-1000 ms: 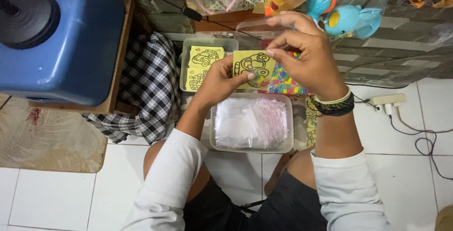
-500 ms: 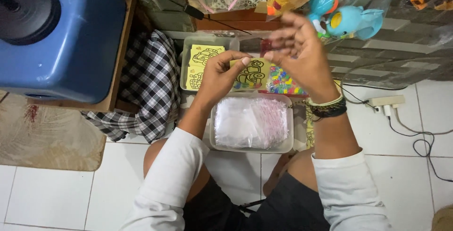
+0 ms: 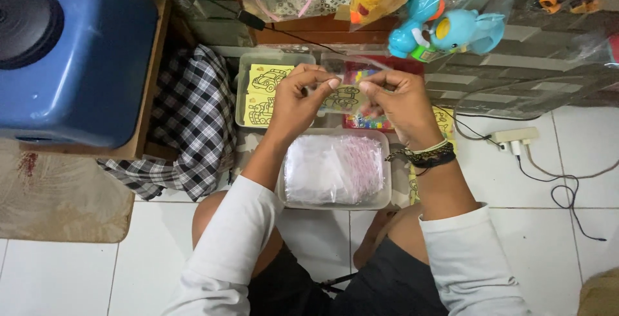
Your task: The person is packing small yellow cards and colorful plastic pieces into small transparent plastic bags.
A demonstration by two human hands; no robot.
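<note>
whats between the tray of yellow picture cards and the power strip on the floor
In the head view, both hands, left and right, pinch a yellow card in a clear sleeve between the card tray and the power strip.

Yellow picture cards [image 3: 261,93] with black line drawings; black-and-white checked cloth [image 3: 187,129] at nine o'clock; blue tub [image 3: 84,64]; light-blue toy elephant [image 3: 461,29].

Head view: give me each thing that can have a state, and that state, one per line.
left hand: pinching the card's left edge
right hand: pinching the card's right edge
yellow picture card: held up in a clear sleeve
tray of clear bags: open, full
tray of yellow cards: open, cards lying flat
checked cloth: crumpled on the floor
power strip: on the tiles, cable attached
</note>
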